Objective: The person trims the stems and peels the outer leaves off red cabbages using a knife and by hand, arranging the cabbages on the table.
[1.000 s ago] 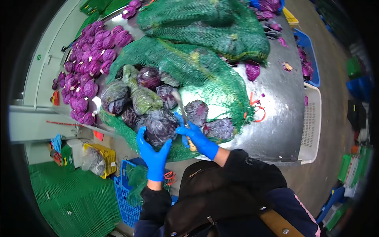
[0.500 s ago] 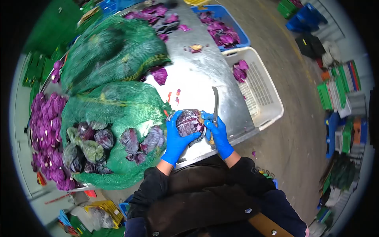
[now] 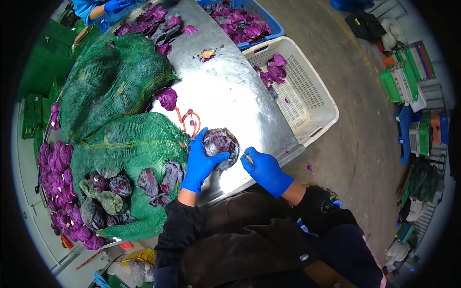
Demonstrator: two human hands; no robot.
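The cabbage (image 3: 221,143) is now off the green net (image 3: 139,137), near the tabletop's (image 3: 225,91) front edge. The knife (image 3: 247,156) now points toward it. A co-worker's gloved hand (image 3: 116,6) appears near the far left corner.

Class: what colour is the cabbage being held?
The cabbage is dark purple, seen best in the head view.

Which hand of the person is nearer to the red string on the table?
Left. The left hand, against the cabbage, is just below the red string in the picture; the right hand, holding the knife, is farther, beyond the cabbage's right side.
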